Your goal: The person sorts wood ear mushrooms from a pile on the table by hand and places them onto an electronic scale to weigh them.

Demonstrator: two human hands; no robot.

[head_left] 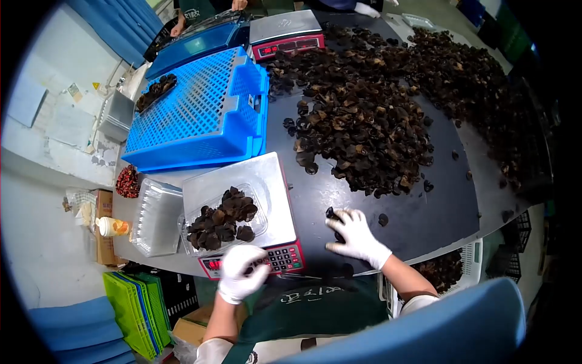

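Observation:
My left hand (244,274), in a white glove, is over the front of the silver scale (276,200), beside its red display and keypad. Its fingers are curled; what lies between them is too dark to make out. On the scale sits a clear plastic tray (260,221) holding dark dried pieces (221,221). To the right, my gloved right hand (357,238) rests low on the dark tabletop (424,218), its fingers bent round small dark pieces. A large heap of similar pieces (370,133) spreads beyond it.
An upturned blue crate (188,109) stands beyond the scale, with a second red scale (286,33) behind it. Stacked clear trays (156,218), a cup (113,227) and red items (127,182) are at left. Other people's hands show at the far edge. A blue chair back (461,321) is near.

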